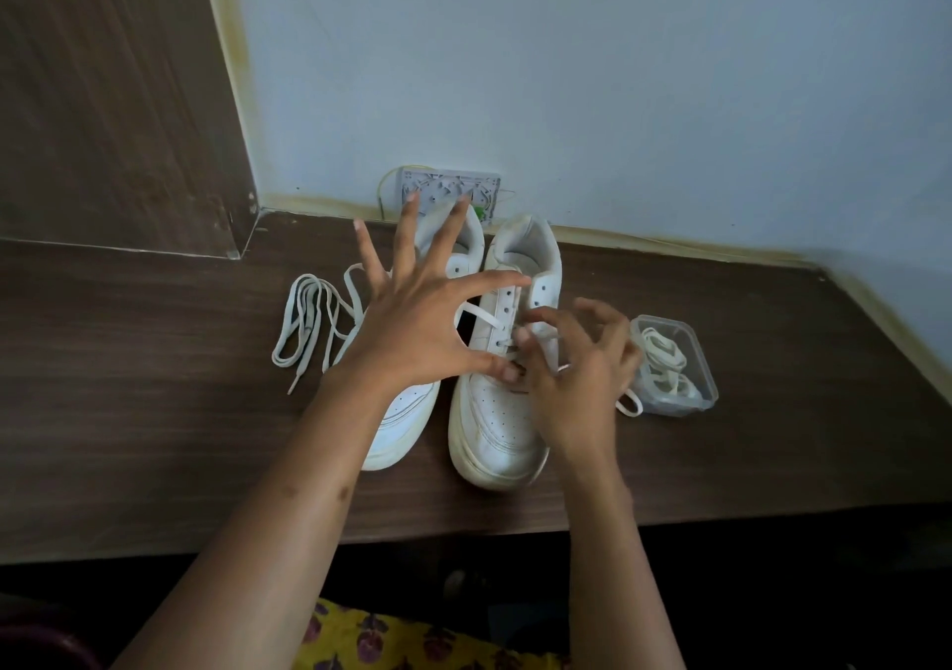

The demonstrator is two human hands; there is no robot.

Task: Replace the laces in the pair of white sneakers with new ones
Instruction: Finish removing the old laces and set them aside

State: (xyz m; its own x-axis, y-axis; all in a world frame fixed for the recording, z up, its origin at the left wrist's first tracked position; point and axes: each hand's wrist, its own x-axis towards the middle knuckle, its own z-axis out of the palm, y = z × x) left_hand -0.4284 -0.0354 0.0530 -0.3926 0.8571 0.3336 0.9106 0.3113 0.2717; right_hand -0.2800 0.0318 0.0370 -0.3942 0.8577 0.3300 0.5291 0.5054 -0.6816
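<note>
Right hand (577,381) pinches lace (484,317) at right sneaker (507,375); left hand (417,324) spread above. Risk: lace slips, skips eyelet.

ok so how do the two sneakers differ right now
The left sneaker has no lace showing in the eyelets that can be seen; the right sneaker still has lace crossing its lower eyelets. The left hand, fingers spread, is over the left sneaker and covers much of it, while the right hand works at the right sneaker's lace. Both are white, side by side on the table, toes toward the person.
</note>
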